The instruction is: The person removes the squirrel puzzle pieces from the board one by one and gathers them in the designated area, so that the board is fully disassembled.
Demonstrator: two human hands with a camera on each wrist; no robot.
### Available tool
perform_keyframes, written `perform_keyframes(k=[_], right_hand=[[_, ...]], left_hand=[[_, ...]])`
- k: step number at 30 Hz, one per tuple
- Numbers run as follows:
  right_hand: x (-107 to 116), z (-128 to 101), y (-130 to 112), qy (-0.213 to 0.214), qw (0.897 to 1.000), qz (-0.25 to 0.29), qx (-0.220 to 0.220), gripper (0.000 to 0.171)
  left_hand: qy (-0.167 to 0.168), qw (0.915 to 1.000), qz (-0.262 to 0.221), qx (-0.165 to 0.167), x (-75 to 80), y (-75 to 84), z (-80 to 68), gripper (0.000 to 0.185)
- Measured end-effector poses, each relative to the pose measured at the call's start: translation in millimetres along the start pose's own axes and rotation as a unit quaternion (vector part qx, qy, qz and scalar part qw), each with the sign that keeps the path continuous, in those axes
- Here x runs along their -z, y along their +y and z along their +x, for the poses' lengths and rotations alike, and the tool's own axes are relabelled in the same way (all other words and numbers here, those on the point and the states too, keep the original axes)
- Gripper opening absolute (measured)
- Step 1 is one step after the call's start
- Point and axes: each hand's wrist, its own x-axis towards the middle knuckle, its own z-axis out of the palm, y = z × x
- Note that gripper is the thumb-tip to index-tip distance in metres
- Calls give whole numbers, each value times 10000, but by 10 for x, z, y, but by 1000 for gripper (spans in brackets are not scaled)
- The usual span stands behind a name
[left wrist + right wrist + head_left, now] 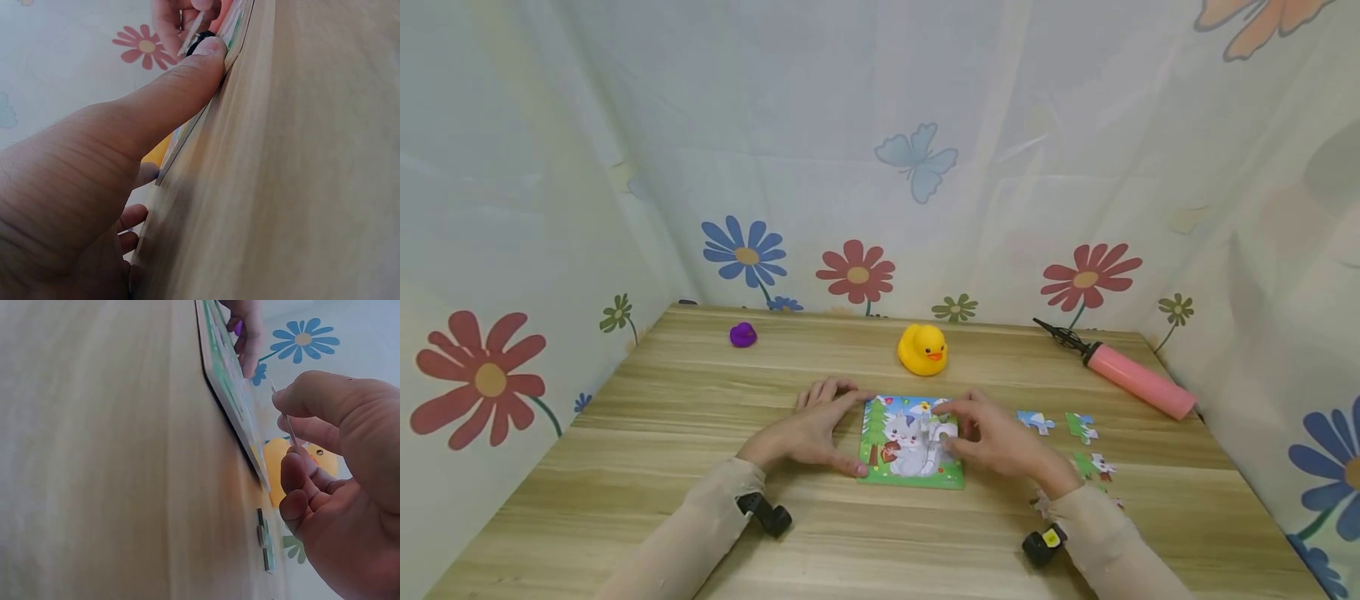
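A square jigsaw puzzle (912, 481) with a grey-and-white cartoon animal lies in front of me. My left hand (808, 427) steadies its left side, the thumb on the near corner and the index finger at the far corner, both fairly straight. In the left wrist view, the thumb (181, 75) presses along the puzzle's edge. Over the puzzle's right part, my right hand (1003, 440) pinches a puzzle piece between thumb and fingers. The right wrist view shows this puzzle piece (289, 427) edge-on as a thin strip, held above the board.
Several loose puzzle pieces (1082, 427) lie right of the puzzle, some partly behind the right forearm. Behind the puzzle stands a yellow rubber duck (920, 352). A small purple duck (743, 335) sits at the back left, a pink hand pump (1138, 379) at the back right.
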Motion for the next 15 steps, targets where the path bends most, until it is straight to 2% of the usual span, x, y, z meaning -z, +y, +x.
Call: perform_keyframes(k=[15], right_hand=[[296,-168,-11,428,9991,42,10,45]], left_hand=[[-39,10000,-29,14,25,27,-23,121]])
